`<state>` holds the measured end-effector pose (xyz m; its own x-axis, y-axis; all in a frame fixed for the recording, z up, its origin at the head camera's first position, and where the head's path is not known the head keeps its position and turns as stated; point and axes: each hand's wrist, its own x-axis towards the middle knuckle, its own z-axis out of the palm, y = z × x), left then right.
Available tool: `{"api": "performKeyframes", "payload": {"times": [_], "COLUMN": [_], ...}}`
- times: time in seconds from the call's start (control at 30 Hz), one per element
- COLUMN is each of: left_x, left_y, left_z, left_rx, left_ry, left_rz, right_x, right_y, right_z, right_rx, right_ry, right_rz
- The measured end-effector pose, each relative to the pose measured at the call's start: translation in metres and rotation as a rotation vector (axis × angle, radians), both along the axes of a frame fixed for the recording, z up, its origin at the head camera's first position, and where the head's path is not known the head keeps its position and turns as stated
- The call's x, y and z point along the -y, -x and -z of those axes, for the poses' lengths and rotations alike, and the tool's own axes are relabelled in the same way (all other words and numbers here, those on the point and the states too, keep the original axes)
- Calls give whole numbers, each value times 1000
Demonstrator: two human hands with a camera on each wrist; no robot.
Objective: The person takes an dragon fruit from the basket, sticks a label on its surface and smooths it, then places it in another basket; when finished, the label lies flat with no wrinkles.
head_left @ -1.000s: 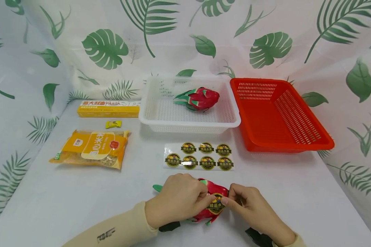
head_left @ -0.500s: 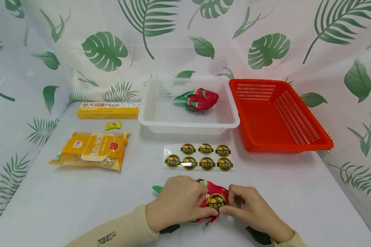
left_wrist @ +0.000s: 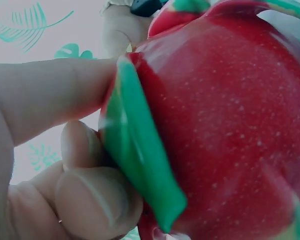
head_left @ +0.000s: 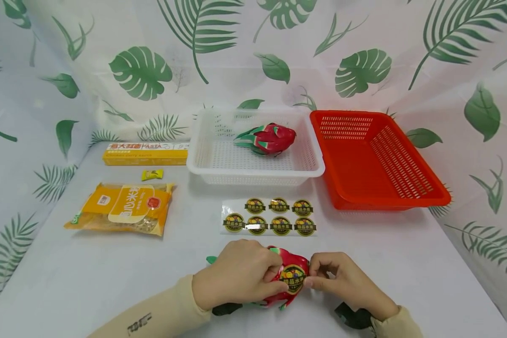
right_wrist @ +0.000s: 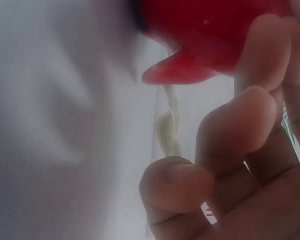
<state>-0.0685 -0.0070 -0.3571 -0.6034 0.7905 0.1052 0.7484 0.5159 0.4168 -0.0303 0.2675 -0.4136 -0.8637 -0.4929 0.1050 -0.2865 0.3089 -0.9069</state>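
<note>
Partly — left hand [head_left: 238, 274] hides its dragon fruit [head_left: 293, 259].

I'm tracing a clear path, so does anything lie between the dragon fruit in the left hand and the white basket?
Yes: the sticker sheet lies flat on the table between the dragon fruit and the white basket, whose near wall also stands between.

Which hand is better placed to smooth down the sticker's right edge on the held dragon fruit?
Probably the right hand: its thumb is at that edge of the sticker, while the left hand grips the dragon fruit.
</note>
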Motion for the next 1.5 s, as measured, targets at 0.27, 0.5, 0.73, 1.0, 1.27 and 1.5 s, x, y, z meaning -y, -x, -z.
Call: {"api": "performKeyframes", "payload": {"times": [0.27,0.5,0.73,1.0,1.27,1.5], "left_x": [9,16,13,6,-9,-34], "left_y": [0,-1,-4,-9,-2,23], "left_z": [10,15,5,-4,-3,-19], "left_rx": [75,-6,34,-43,-52,-15], "left_ry": [-112,-152,-23,64,39,-35], "left_rz": [-3,-58,-15,-23,-62,-54], "right_x": [0,-12,-56,-122,-146,-145], "right_y": [-5,-5,0,15,41,50], "right_z": [-2,-1,-6,-16,-22,-22], "right_rx": [48,65,149,231,284,318], "right_ry": [-12,-55,-168,-91,592,841], "right_rz": [24,209,653,860,746,697]}}
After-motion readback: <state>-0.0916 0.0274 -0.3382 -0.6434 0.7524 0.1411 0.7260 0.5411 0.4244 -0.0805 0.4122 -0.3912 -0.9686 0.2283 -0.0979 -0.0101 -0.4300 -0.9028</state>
